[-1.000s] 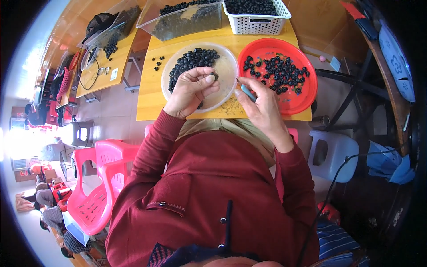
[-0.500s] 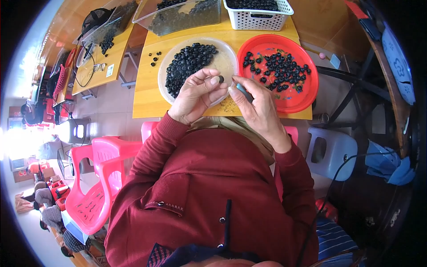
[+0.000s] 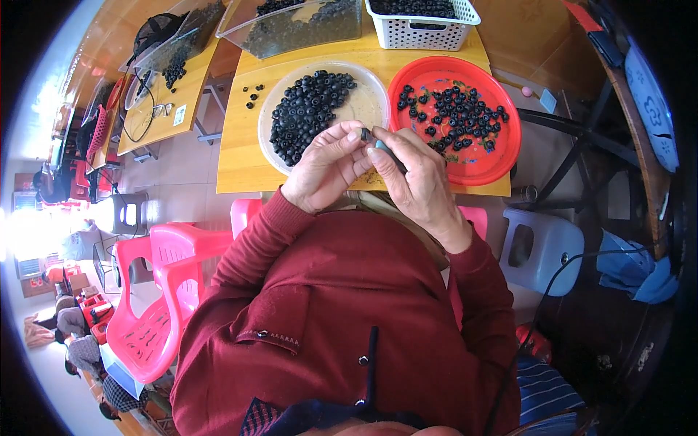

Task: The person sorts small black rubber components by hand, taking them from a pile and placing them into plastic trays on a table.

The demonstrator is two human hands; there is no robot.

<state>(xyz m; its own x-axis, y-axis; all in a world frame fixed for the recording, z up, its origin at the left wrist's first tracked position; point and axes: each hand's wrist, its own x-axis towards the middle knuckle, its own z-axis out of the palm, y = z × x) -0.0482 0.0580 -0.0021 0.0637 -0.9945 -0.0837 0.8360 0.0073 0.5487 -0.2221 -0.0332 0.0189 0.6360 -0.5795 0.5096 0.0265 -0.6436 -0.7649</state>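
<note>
My left hand [image 3: 324, 166] pinches a small dark round bead [image 3: 366, 134] between thumb and fingertips, above the near edge of the table. A small tool with a teal handle [image 3: 385, 150] is gripped in my right hand [image 3: 422, 182]; its working end is at the bead, partly hidden by my fingers. Just beyond my left hand sits a round translucent tray [image 3: 369, 102] with many dark beads [image 3: 309, 105] heaped mostly on its left side. To the right, a red round tray [image 3: 503, 149] with a floral pattern holds more beads [image 3: 458, 112], spread loosely.
A clear plastic bin [image 3: 305, 40] and a white perforated basket [image 3: 425, 36], both with dark beads, stand at the table's back. Several loose beads [image 3: 251, 96] lie on the wooden table [image 3: 236, 142]. A pink chair [image 3: 156, 291] is left, a grey-blue stool [image 3: 542, 251] right.
Both hands have drawn closer together, the left shifting slightly right and down. The tool's tip has come up against the bead. The trays have not moved.
</note>
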